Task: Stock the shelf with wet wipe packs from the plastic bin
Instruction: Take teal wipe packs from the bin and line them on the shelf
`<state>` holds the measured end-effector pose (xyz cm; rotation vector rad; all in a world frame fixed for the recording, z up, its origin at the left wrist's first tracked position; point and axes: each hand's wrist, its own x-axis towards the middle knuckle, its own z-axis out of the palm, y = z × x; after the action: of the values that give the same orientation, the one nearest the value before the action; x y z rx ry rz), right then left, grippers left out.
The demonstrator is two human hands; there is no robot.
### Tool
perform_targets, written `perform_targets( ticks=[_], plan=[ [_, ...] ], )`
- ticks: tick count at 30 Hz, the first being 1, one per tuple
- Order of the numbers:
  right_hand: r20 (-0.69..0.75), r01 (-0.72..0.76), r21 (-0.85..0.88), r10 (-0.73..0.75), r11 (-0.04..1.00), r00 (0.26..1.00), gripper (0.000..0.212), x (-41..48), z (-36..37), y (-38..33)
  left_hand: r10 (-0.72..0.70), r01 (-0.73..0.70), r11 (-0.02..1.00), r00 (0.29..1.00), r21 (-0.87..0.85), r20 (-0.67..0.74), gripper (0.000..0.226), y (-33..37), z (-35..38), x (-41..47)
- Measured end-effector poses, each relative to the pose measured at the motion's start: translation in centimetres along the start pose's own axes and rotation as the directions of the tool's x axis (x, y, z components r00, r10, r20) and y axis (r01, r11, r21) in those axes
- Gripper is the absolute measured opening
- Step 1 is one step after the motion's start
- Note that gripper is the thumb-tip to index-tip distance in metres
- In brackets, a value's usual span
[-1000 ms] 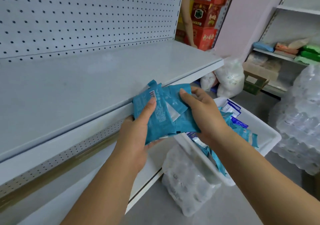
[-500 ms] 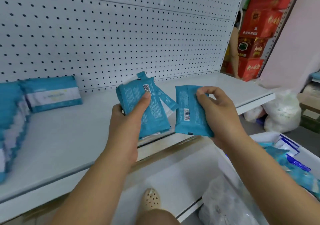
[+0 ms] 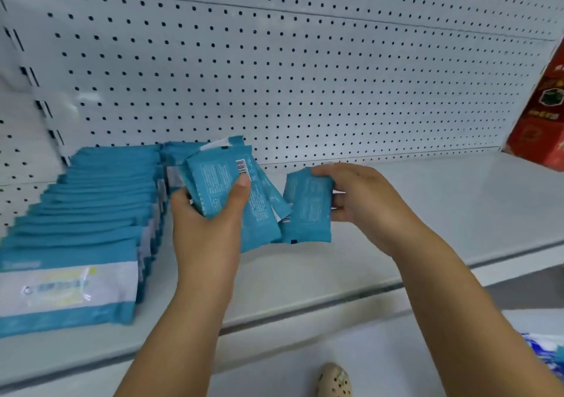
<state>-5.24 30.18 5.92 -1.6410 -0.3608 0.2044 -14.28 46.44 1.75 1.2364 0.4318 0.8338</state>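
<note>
The left hand (image 3: 210, 229) grips a fan of teal wipe packs (image 3: 232, 189) over the white shelf (image 3: 427, 213). The right hand (image 3: 363, 204) pinches one pack (image 3: 308, 210) beside them. Stocked packs (image 3: 91, 213) line the left.

We can read no words or numbers. A barcode (image 3: 243, 167) stands on the wet wipe pack (image 3: 218, 190) in the left hand (image 3: 207, 238). To us, the print on the red carton (image 3: 541, 128) is only a blur.
</note>
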Motion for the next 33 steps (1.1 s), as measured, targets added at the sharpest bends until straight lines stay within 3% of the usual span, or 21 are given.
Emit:
perform_targets(
  ticks=[3,7,9,15,18,21,26,29,33],
  plan=[
    [0.177,-0.118,0.092,0.100,0.989,0.979,0.027,0.1,-1.2,0.8,0.032,-0.030,0.999,0.998,0.036,-0.061,0.039,-0.7,-0.4,0.7],
    [0.315,-0.036,-0.299,0.134,0.954,0.939,0.063,-1.0,-2.4,2.9,0.017,-0.015,0.999,0.996,0.028,-0.084,0.039,-1.4,0.1,0.3],
    [0.351,-0.019,-0.271,0.117,0.962,0.929,0.043,-1.4,-2.3,3.6,0.024,-0.021,0.999,0.997,0.047,-0.068,0.039,-1.5,0.3,0.0],
    [0.125,0.091,-0.291,-0.057,0.952,0.991,0.051,-1.4,-2.4,4.6,0.025,-0.018,0.997,0.996,0.078,-0.090,0.038,-1.2,0.0,-0.8],
    [-0.007,0.185,-0.451,-0.211,0.873,0.977,0.048,-1.4,-2.5,5.1,0.009,-0.003,0.999,0.994,0.054,-0.112,0.040,-1.0,-0.3,-1.0],
    [-0.170,0.189,-0.491,-0.307,0.850,0.937,0.054,-1.0,-2.5,5.3,-0.003,0.009,0.999,0.991,0.042,-0.135,0.040,-0.8,-0.4,-1.2],
    [-0.208,0.172,-0.311,-0.243,0.935,0.947,0.061,-1.0,-2.0,4.7,-0.019,0.025,0.999,0.988,0.037,-0.156,0.041,-0.9,-0.4,-1.5],
    [-0.305,0.136,-0.202,-0.194,0.970,0.932,0.062,-0.8,-1.5,4.7,-0.028,0.036,0.998,0.989,0.049,-0.148,0.045,-0.8,-0.3,-1.4],
    [-0.422,0.027,0.155,0.041,0.988,0.906,0.059,-0.9,-0.5,4.3,-0.021,0.033,0.994,0.993,0.107,-0.114,0.058,-1.0,-0.3,-1.0]
  ],
)
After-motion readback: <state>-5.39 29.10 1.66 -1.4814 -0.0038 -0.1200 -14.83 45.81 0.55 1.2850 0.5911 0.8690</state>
